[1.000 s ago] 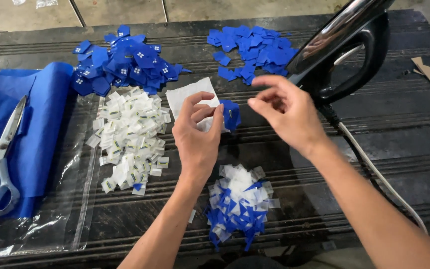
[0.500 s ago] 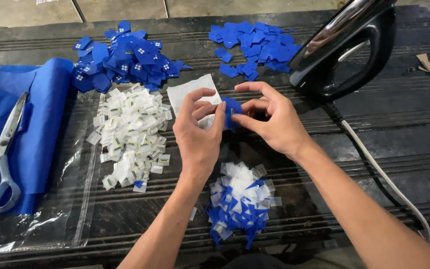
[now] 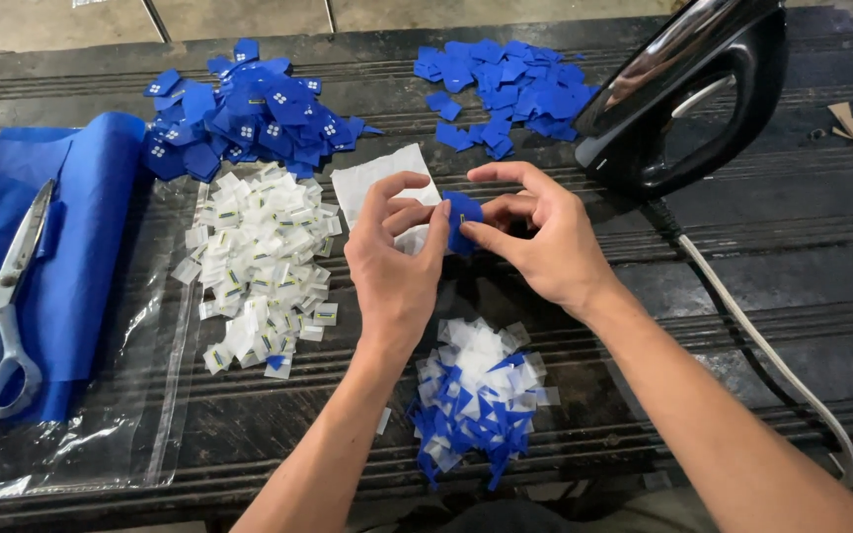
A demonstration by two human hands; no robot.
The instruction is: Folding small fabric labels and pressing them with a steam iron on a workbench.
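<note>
hands meet above the dark table [image 3: 762, 257]: left hand [image 3: 394, 259] and right hand [image 3: 537, 240] both pinch one small blue square [image 3: 462, 216]. mixed finished-looking heap [image 3: 476, 395] lies near; white tag pile [image 3: 259, 262] and blue piles [image 3: 249, 118] look largely unworked. what the fingertips do is hard to make out.

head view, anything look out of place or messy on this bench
Mostly orderly. One blue piece lies at the near edge of the white label pile, apart from the blue piles. The scissors rest on the blue cloth. Both the left hand and the right hand pinch one blue square.
</note>
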